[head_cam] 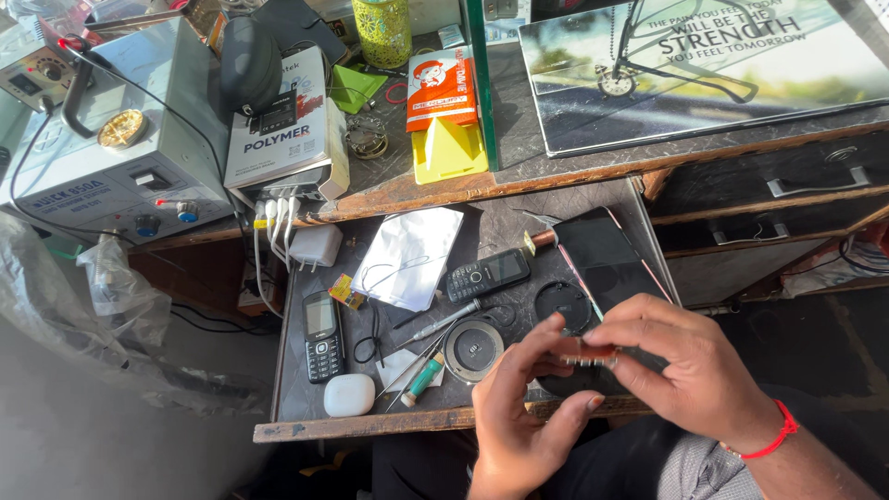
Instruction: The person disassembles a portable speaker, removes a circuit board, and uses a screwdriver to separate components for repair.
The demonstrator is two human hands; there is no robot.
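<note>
My left hand (519,407) and my right hand (681,366) meet over the front right of a pulled-out dark work tray (296,407). Between their fingertips they pinch a small reddish-brown part (585,353); what it is I cannot tell. A red thread band circles my right wrist. Just behind my hands lies a black smartphone (607,259), face up and tilted, with a round black disc (562,303) beside it.
On the tray lie two keypad phones (322,335) (488,274), a white earbud case (349,395), a round metal tin (473,349), screwdrivers (424,380), a silvery pouch (408,256) and a white charger (316,246). A grey soldering station (111,176) stands at left.
</note>
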